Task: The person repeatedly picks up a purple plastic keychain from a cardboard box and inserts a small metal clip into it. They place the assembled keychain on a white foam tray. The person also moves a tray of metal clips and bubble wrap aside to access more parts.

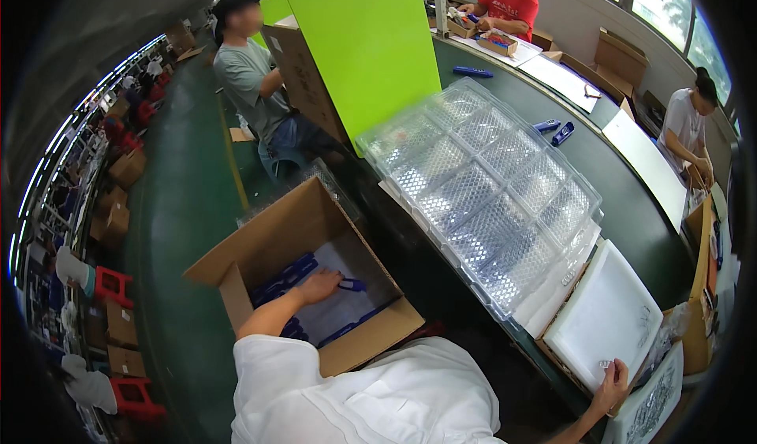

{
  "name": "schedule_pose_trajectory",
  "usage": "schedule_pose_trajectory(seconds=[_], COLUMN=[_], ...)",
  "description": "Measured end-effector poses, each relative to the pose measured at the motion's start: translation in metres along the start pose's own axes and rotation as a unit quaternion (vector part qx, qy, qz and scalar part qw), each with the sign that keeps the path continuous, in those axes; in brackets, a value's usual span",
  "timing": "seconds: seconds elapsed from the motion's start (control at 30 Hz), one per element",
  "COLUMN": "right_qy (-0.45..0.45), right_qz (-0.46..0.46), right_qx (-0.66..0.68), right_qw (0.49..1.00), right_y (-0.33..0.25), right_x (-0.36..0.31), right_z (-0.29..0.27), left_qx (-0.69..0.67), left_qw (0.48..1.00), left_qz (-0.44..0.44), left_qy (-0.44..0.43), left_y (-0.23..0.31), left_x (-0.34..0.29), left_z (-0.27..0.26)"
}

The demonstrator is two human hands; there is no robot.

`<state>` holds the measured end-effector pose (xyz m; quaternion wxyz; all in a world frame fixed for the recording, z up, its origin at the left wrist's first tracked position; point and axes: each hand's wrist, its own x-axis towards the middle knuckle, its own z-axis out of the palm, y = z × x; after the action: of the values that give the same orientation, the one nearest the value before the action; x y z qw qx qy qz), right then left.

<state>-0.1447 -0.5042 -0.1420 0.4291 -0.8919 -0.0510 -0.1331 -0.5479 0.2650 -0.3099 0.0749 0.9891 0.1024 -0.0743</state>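
My left hand (319, 286) reaches down into an open cardboard box (288, 215) on my left. Its fingers are closed on one end of a small, elongated blue piece (352, 285) whose exact kind I cannot make out. More blue pieces (296, 270) lie along the box's left side and near edge, on a pale liner. At the lower right, my right hand (612, 389) pinches a small clear plastic piece (605, 363) over the near edge of a shallow white tray (607, 310).
Large clear plastic trays with a grid of compartments (481, 184) lie on the dark green table, near several blue pieces (562, 134). A white foam tray (650, 401) holds small clear parts. A green panel (363, 42) stands ahead; people work around the table.
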Motion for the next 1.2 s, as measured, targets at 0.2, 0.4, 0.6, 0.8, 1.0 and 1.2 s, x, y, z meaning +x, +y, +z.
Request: schedule_pose_trajectory(seconds=[0.2,0.4,0.6,0.8,1.0,1.2], right_qy=[0.042,0.051,0.027,0.002,-0.038,-0.078], right_qz=[0.104,0.049,0.018,-0.1,-0.113,-0.098], right_qx=[0.148,0.217,0.328,0.266,0.09,0.029], right_qw=[0.983,0.974,0.944,0.959,0.989,0.992], right_y=[-0.019,-0.134,-0.191,-0.249,-0.247,-0.245], right_x=[-0.025,-0.048,-0.062,-0.065,-0.076,-0.086], right_z=[0.005,0.014,0.016,0.032,0.047,0.054], left_qx=[-0.533,-0.874,-0.856,-0.758,-0.704,-0.707], left_qw=[0.759,0.376,0.515,0.553,0.591,0.598], left_qz=[-0.253,-0.175,-0.023,0.071,0.099,0.1], left_qy=[0.276,0.254,-0.039,-0.339,-0.381,-0.364], left_y=[0.072,0.178,0.295,0.398,0.438,0.441], left_x=[-0.023,0.005,0.071,0.118,0.123,0.124], left_z=[-0.077,-0.178,-0.247,-0.238,-0.223,-0.214])
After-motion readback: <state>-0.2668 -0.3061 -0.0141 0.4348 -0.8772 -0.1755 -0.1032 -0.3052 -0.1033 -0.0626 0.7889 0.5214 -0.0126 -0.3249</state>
